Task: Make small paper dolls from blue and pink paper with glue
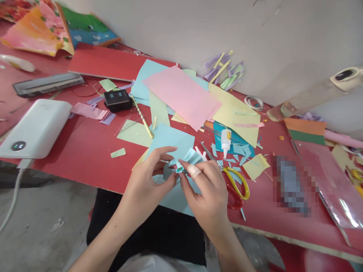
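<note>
Between my two hands, above the table's front edge, is a light blue folded paper piece with a small rolled, tube-like end facing me. My left hand curls around its left side, thumb and fingertips against the paper. My right hand, with a white bandage on one finger, pinches it from the right. Light blue sheets lie beneath and behind my hands. Just right of my right hand are scissors with yellow and red handles. A small white glue bottle lies beyond them.
Pink paper and yellow paper lie at the back, among many scraps. A white power bank with a cable, a black box and a gold twisted stick are leftward. A clear bottle-like object leans at right.
</note>
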### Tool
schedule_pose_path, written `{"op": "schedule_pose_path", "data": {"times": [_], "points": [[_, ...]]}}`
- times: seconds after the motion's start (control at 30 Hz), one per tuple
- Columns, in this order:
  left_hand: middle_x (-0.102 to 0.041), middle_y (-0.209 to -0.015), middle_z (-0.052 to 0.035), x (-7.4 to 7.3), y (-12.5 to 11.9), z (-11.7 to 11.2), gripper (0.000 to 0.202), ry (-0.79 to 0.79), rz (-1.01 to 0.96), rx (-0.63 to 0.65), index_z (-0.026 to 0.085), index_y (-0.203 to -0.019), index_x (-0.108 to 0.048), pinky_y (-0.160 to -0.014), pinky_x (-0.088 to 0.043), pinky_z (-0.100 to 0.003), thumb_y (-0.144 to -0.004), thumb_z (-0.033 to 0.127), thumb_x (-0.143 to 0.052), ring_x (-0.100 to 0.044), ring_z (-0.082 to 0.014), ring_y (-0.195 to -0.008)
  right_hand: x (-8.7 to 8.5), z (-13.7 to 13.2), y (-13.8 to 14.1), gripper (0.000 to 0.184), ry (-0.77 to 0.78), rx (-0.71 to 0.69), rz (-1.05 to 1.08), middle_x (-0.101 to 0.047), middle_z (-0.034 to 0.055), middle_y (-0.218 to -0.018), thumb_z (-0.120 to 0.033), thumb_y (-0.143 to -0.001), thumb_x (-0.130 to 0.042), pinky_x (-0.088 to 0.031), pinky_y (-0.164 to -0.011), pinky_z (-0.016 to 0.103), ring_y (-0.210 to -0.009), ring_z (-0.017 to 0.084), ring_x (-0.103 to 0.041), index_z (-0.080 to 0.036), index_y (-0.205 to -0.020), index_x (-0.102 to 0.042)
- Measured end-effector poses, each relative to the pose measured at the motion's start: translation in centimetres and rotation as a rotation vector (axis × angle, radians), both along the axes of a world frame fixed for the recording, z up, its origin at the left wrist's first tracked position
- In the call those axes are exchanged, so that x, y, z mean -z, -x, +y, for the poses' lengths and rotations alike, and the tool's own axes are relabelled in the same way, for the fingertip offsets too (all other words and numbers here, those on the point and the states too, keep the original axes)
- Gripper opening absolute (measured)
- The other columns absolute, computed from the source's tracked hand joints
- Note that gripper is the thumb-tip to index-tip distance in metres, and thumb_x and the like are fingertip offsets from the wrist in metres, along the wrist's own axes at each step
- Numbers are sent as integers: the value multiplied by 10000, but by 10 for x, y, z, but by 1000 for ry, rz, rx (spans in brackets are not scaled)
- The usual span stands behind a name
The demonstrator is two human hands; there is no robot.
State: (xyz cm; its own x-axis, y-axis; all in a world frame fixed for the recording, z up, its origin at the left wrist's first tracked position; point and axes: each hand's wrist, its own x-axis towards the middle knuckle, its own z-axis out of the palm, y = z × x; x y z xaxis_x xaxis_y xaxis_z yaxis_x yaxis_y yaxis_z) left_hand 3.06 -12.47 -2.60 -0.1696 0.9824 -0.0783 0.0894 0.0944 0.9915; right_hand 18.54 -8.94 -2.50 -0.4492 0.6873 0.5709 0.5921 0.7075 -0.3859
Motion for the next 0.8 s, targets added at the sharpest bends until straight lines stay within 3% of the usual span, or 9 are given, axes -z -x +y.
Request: {"op": "schedule_pose_path", "data": {"times": [0.27, 0.8], "points": [[-644, -1012, -8, -1, -1, -1, 414, 28, -22, 13, 278, -1242, -580, -826, -588, -268, -851, 175, -667, -692, -135, -866, -3, -2, -3, 142, 41, -28, 36, -582, 25, -739, -59, -912, -618, -450, -647, 327, -724, 173, -505, -188, -970, -631], [-614, -1082, -15, 4, -7, -4, 465, -57, -27, -25, 301, -1314, -511, -935, -506, -290, -886, 161, -625, -629, -144, -988, 3, -9, -1, 174, 56, -11, 108, -615, 29, -756, -42, -901, -630, -458, -657, 318, -734, 175, -540, -186, -998, -626]]}}
